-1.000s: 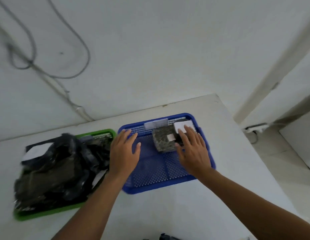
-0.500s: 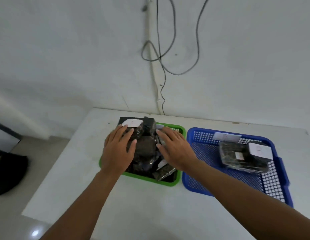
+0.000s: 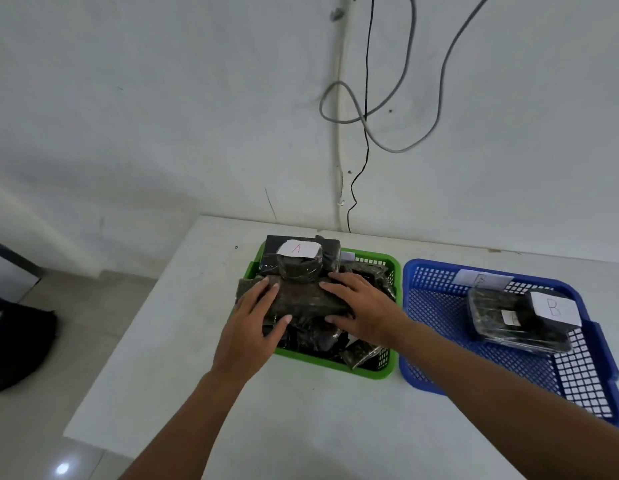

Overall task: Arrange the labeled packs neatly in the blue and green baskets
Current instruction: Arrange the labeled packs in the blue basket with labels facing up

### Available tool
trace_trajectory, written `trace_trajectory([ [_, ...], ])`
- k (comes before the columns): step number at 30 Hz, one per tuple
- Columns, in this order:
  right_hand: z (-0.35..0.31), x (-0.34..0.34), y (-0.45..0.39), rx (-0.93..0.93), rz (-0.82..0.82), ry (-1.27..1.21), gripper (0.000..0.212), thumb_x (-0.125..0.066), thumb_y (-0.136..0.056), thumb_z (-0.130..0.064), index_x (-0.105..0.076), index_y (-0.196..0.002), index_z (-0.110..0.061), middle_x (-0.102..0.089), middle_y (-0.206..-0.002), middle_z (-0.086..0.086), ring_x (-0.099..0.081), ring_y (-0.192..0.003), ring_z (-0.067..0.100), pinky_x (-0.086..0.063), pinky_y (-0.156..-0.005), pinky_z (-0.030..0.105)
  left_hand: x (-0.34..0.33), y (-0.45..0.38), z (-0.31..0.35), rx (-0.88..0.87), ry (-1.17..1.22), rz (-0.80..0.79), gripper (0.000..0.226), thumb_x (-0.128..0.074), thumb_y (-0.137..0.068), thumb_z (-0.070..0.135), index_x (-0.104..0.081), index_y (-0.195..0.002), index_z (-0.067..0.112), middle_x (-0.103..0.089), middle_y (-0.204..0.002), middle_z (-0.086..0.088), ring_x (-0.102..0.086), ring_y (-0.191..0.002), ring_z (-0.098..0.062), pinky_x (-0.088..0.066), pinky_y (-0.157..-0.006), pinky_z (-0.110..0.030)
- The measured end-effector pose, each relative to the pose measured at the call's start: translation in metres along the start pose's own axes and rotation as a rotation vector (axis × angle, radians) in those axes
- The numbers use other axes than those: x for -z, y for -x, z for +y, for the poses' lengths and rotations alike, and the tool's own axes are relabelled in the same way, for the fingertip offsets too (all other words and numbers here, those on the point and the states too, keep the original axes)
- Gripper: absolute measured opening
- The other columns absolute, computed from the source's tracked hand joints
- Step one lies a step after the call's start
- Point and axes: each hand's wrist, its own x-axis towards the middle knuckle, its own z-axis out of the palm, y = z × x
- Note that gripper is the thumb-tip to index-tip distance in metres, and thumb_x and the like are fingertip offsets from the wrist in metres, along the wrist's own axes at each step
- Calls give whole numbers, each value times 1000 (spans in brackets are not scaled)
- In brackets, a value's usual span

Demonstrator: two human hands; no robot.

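Observation:
A green basket (image 3: 370,370) sits mid-table, heaped with several dark plastic-wrapped packs. A pack with a white label marked A (image 3: 298,261) rests at the top back of the heap. My left hand (image 3: 252,327) and my right hand (image 3: 361,308) grip the two ends of a long dark pack (image 3: 306,301) on top of the heap. To the right stands a blue basket (image 3: 436,375) holding a dark pack with a white B label (image 3: 519,320). A second white label (image 3: 483,279) leans on its back wall.
The white table (image 3: 301,420) ends at its left edge near my left forearm, with tiled floor below. A black bag (image 3: 13,341) lies on the floor at far left. Cables (image 3: 366,109) hang down the white wall behind the baskets.
My hands left the blue basket and moved over to the green one. They first lay on the heap and now close on the long dark pack. The view swung left.

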Motion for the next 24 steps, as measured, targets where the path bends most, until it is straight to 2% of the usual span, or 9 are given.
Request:
trace_trajectory([
  [3,0,14,9,-41,40,-179,55,-65,-88,-49,-53,-138,-28,-63,-128,-4,-59,-117,10,-53,-98,33,7,-8,2,-69,72,2,59,-69,-87,46,-56,-137,17,-52,-142,4,-49,-132,-13,-47,-103,-26],
  [6,-3,25,20,-176,95,-458,33,-63,-92,-48,-57,-119,-30,-69,-96,-9,-71,-86,6,-61,-66,25,11,-17,13,80,249,14,46,-67,-84,54,-64,-121,28,-65,-117,16,-62,-109,-2,-55,-88,-19],
  [8,-5,29,24,-307,171,-641,30,-63,-92,-47,-58,-113,-26,-70,-92,-1,-73,-79,12,-61,-60,26,9,-23,24,202,333,6,35,-66,-82,56,-71,-106,32,-70,-101,21,-67,-95,1,-58,-79,-21],
  [12,-13,38,23,-602,320,-872,41,-61,-83,-68,-67,-98,-30,-74,-89,4,-74,-83,22,-62,-67,35,3,-32,43,372,482,-49,19,-71,-81,52,-77,-86,34,-73,-83,21,-68,-84,3,-54,-69,-13],
  [15,-15,44,24,-785,366,-1067,54,-63,-72,-77,-73,-95,-30,-77,-92,3,-75,-86,21,-60,-69,35,-2,-40,57,628,741,-186,16,-75,-81,49,-79,-78,34,-76,-81,11,-72,-77,-6,-60,-65,-26],
  [17,-13,45,29,-842,403,-1226,54,-72,-70,-70,-73,-103,-27,-76,-102,6,-73,-94,23,-60,-71,36,-6,-44,65,831,913,-249,16,-78,-80,45,-80,-74,30,-77,-83,6,-74,-75,-9,-60,-60,-30],
  [19,-10,45,38,-851,454,-1378,57,-80,-74,-53,-68,-117,-18,-74,-110,12,-72,-100,26,-60,-73,36,-12,-46,73,950,1005,-260,22,-79,-81,42,-79,-74,21,-78,-84,2,-75,-76,-14,-60,-61,-32],
  [22,-4,47,54,-864,541,-1495,51,-80,-83,-32,-61,-125,-10,-74,-111,16,-73,-99,28,-59,-75,33,-26,-45,91,994,1030,-297,29,-74,-86,41,-78,-84,12,-78,-88,-4,-75,-83,-20,-61,-63,-33],
  [24,4,54,65,-884,619,-1482,49,-78,-84,-29,-62,-125,-9,-75,-109,15,-72,-100,28,-59,-76,33,-39,-44,107,964,1002,-324,29,-69,-90,41,-77,-88,13,-76,-88,-4,-73,-85,-19,-61,-65,-32],
])
